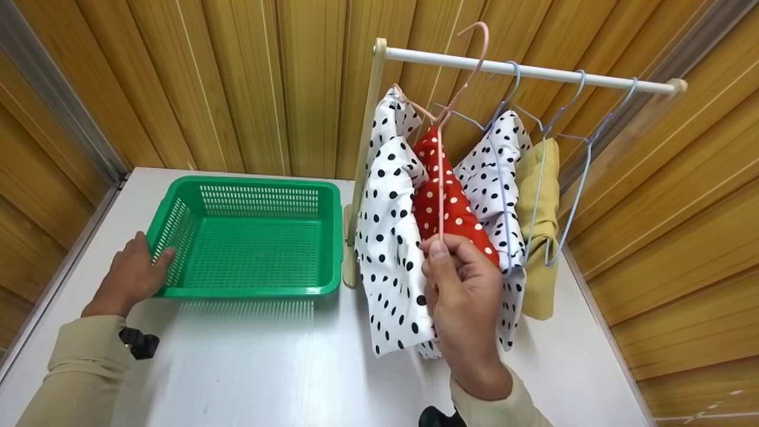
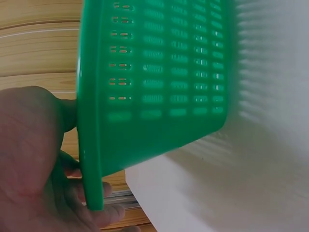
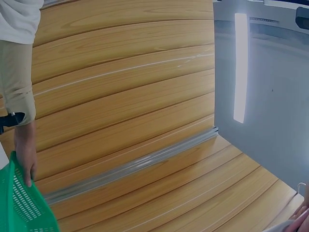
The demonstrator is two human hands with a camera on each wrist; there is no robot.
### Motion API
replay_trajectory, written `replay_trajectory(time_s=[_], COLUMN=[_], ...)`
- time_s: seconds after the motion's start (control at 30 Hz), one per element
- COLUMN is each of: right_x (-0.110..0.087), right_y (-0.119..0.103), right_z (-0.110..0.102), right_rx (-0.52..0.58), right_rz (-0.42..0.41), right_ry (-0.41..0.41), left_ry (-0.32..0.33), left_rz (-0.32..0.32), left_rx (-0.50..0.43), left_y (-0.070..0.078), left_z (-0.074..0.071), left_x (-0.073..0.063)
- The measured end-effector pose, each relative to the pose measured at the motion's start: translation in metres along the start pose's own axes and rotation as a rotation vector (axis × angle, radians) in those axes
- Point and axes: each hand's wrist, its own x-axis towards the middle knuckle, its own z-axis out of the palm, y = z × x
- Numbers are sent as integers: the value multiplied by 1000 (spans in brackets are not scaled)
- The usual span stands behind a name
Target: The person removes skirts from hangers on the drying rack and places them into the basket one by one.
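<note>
My left hand (image 1: pixel 133 270) grips the left rim of a green plastic basket (image 1: pixel 255 292), its thumb over the inner side. In the left wrist view, fingers pass round the rim of the basket (image 2: pixel 89 145). My right hand (image 1: pixel 468 302) pinches the wire of a pink clothes hanger (image 1: pixel 440 178), whose hook rises above the white rod. Black-dotted white cloth (image 1: pixel 388 237) hangs at the hanger's left. White-dotted red cloth (image 1: pixel 453 207) shows behind the pink wire. In the right wrist view, only a sliver of my right hand (image 3: pixel 301 220) shows at the lower right corner.
A white rod (image 1: pixel 545 74) on a wooden post (image 1: pixel 369 136) carries blue hangers (image 1: pixel 572 225). Among them hang another dotted white cloth (image 1: pixel 489 172) and a yellow cloth (image 1: pixel 538 296). Wood-patterned walls (image 1: pixel 308 89) enclose the white table (image 1: pixel 255 367) at the back and sides.
</note>
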Motion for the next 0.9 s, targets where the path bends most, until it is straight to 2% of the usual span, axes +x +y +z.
replay_trajectory(time_s=[0.17, 0.27, 0.37, 0.47, 0.63, 0.9], right_x=[-1, -2, -2, -1, -1, 0], right_y=[0, 0, 0, 1, 1, 0], right_z=[-1, -1, -1, -1, 1, 3], right_rx=[-3, 6, 23, 53, 91, 86], right_rz=[14, 13, 10, 7, 10, 2], right_ry=[-9, -18, -26, -35, -46, -61], left_ry=[95, 130, 135, 102, 0, -112], left_rz=[-20, -25, -5, 25, 60, 100], left_rx=[27, -10, -76, -158, -252, -380], left_y=[14, 30, 50, 73, 108, 153], left_z=[1, 0, -1, 1, 7, 29], left_x=[-2, -3, -3, -2, -1, -1])
